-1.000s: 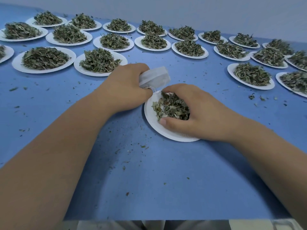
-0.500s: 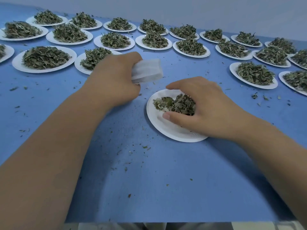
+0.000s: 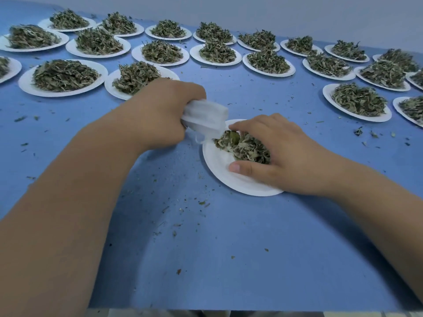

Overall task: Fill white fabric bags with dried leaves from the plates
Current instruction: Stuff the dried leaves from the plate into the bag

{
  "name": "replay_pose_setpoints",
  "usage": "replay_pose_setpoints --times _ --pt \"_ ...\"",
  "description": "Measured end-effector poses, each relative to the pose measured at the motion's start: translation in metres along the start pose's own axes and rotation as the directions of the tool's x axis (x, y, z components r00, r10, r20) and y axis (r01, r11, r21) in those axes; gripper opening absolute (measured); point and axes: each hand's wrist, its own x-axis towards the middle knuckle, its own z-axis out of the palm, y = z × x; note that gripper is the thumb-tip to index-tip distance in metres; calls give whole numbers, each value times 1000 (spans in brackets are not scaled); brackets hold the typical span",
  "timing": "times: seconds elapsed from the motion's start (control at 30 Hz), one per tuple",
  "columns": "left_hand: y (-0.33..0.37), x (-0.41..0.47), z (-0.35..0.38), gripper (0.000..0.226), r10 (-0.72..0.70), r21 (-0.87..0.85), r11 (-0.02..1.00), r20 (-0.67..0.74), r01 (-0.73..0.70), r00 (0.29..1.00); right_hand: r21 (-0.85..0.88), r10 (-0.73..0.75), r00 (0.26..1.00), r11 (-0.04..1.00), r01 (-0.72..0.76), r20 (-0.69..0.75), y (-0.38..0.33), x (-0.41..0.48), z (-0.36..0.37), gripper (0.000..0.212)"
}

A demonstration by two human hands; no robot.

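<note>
blue table [image 3: 229, 259] carries rows of full plates [image 3: 64, 76] at the back; a wide forearm swing could clip one. near plate [image 3: 217, 172] looks like light paper, likely to skate or tip if raked hard. right hand [image 3: 286, 154] is cupped on it, thumb on the plate. left hand [image 3: 160, 110] grips the white fabric bag [image 3: 206, 116] just beside the plate's far-left rim. bag is blurred, can't tell if the mouth is open. if it's closed or off-line, the dried leaves [image 3: 242, 145] under the right fingers spill and join the crumbs [image 3: 201, 202] on the table
</note>
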Motion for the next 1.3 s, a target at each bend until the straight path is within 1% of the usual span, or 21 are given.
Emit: replay_pose_setpoints --times 0.07,0.2,0.3,0.37,0.43,0.5,0.63,0.7,0.77,0.83,0.93,1.03,1.1,1.13,1.23,1.3 --pt "1 1 3 27 -1 -5 1000 8 1 1000 68 -2 1000 998 3 -17 0 2 2 59" --pt "1 2 6 28 -60 -35 998 10 60 998 179 15 997 984 -2 -76 0 6 -1 28" --pt "1 1 5 27 -79 -49 996 18 80 997 250 64 988 968 -27 -141 2 10 -14 12" --pt "2 1 4 25 -83 -50 995 10 84 996 333 108 979 942 -44 -174 3 14 -26 6" --pt "4 0 3 24 -85 -64 994 -6 85 996 421 139 971 906 -45 -196 1 19 -33 5" --pt "7 0 2 25 -86 -86 993 -26 83 996 453 150 965 891 -37 -217 -3 24 -34 10" --pt "11 0 4 26 -78 -126 990 -60 71 995 473 183 948 880 -40 -260 -12 30 -22 34" --pt "13 1 6 23 -68 -145 988 -70 57 995 489 211 935 871 -48 -285 -13 32 -18 38" --pt "15 1 8 21 -56 -150 988 -67 46 996 503 197 938 864 -27 -287 -13 31 -17 34" --pt "17 2 8 28 -55 -160 986 -65 44 996 484 178 935 875 -7 -308 -13 30 -15 30" --pt "19 1 8 32 -63 -161 985 -47 55 997 499 208 908 867 1 -364 -12 29 -13 24" --pt "23 0 7 43 -88 -165 983 -13 85 996 569 237 906 822 6 -352 -11 28 -12 17" --pt "26 0 7 51 -107 -181 978 -3 105 994 641 235 920 767 23 -314 -11 27 -12 12" --pt "27 0 7 51 -110 -189 976 1 108 994 671 231 925 741 34 -301 -11 26 -12 11" --pt "30 0 8 51 -94 -233 968 -6 90 996 713 223 926 698 67 -304 -12 24 -13 15" --pt "31 -1 10 52 -81 -231 970 -8 77 997 703 236 908 706 85 -347 -13 23 -13 20"
